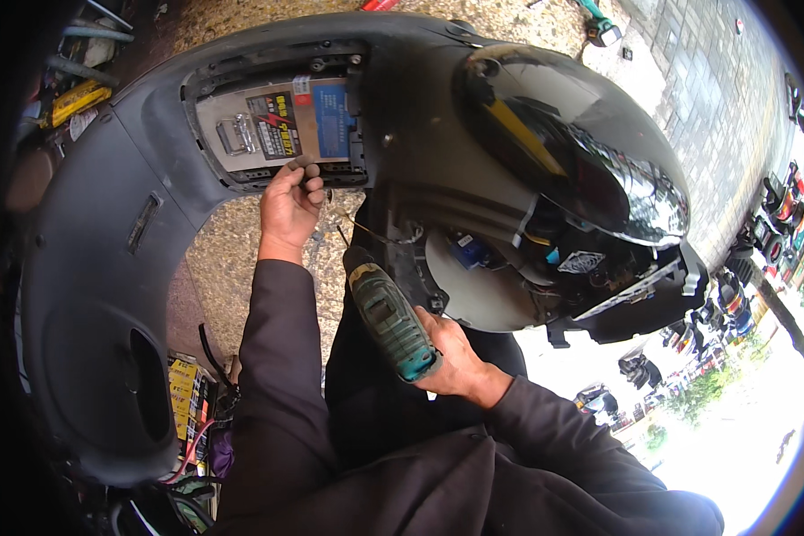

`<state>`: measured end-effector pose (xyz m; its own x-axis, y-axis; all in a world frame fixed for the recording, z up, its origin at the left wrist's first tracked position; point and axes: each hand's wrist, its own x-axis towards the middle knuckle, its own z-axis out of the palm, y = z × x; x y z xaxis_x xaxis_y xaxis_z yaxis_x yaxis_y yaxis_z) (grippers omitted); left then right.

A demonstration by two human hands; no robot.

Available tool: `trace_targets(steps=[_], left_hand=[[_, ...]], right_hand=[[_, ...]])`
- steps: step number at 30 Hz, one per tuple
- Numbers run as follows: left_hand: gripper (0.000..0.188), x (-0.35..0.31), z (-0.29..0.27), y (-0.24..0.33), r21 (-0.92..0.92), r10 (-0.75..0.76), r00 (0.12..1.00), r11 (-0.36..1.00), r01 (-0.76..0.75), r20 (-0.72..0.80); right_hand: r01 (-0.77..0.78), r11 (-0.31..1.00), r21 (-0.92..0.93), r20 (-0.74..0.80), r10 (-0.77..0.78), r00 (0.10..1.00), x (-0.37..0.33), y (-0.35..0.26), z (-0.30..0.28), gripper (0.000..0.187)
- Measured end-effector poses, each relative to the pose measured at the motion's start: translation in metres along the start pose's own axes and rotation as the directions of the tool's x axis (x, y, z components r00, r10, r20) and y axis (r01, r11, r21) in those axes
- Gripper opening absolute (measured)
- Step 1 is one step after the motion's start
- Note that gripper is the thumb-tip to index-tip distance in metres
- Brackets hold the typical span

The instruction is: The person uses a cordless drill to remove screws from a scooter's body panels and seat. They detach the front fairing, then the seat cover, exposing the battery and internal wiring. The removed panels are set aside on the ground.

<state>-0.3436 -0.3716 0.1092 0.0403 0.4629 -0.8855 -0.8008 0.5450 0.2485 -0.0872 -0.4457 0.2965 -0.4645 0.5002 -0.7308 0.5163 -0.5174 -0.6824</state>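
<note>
An electric scooter's dark body (89, 223) stretches around in front of me, with a recessed compartment in its footboard. A silver battery (232, 100) with a metal carry handle and black and blue labels lies in that compartment. At its near edge, my left hand (292, 204) is closed with fingertips pinched together. Whatever those fingers hold, if anything, is too small to make out. My right hand (463, 355) grips a green and black cordless drill (393, 320), its long thin bit pointing up and away, close to my left wrist. The bit's tip touches no screw that I can see.
The scooter's glossy rear section (590, 134) stands to the right, its underside exposed with a blue part (470, 251) and wiring. Yellow-labelled boxes (188, 393) sit at lower left. Another green cordless tool (601, 31) lies on the ground at the far right.
</note>
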Motion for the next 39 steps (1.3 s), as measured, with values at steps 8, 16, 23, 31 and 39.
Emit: trace_targets(steps=[8, 16, 23, 31, 39], left_hand=[[0.022, -0.051, 0.002, -0.043, 0.064, 0.076, 0.993, 0.995, -0.071, -0.085], [0.023, -0.135, -0.004, -0.128, 0.233, 0.224, 0.884, 0.963, -0.136, -0.410], [0.018, -0.187, 0.013, -0.198, 0.341, 0.263, 0.902, 0.929, -0.141, -0.343], [0.028, -0.196, 0.026, -0.222, 0.315, 0.255, 0.953, 0.929, -0.195, -0.161], [0.034, -0.170, 0.029, -0.236, 0.625, 0.460, 0.888, 0.696, -0.355, -0.009]], right_hand=[[0.175, 0.984, 0.008, -0.020, -0.175, 0.984, -0.052, 0.043, -0.009, 0.055], [0.208, 0.975, 0.072, 0.109, -0.215, 0.970, -0.124, 0.094, -0.029, 0.042], [0.374, 0.908, 0.190, 0.053, -0.390, 0.919, -0.164, 0.121, -0.062, 0.030], [0.350, 0.916, -0.195, -0.155, -0.381, 0.912, -0.139, 0.094, -0.127, 0.035], [-0.328, 0.937, 0.122, 0.052, 0.324, 0.945, 0.010, 0.043, -0.162, 0.033]])
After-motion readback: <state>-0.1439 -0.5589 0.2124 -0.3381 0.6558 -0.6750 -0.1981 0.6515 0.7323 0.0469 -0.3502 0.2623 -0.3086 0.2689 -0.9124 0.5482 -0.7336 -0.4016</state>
